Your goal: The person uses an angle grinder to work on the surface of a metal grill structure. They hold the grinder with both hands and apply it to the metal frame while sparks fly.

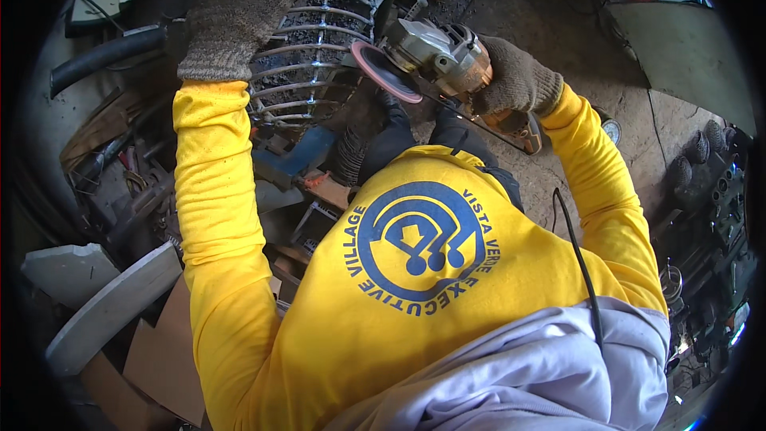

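Observation:
My right hand [519,76], in a brown knit glove, is closed around the body of an angle grinder [459,64]. The grinder's disc [387,72], dark with a pinkish rim, faces left and sits close to a curved metal grille [319,64] of welded rods. Whether the disc touches the rods I cannot tell. At the upper left my left hand [243,12], gloved alike, is closed on the grille's left side; its fingertips are partly hidden. Bright weld spots run down the middle of the rods.
A dark pipe [108,60] juts out at the left. Below it lie scrap metal, pale curved boards [120,303] and cardboard [171,351]. A blue metal piece [307,152] is under the grille. On the right are a large sheet panel [686,56] and several metal parts. A black cable [578,255] crosses my shirt.

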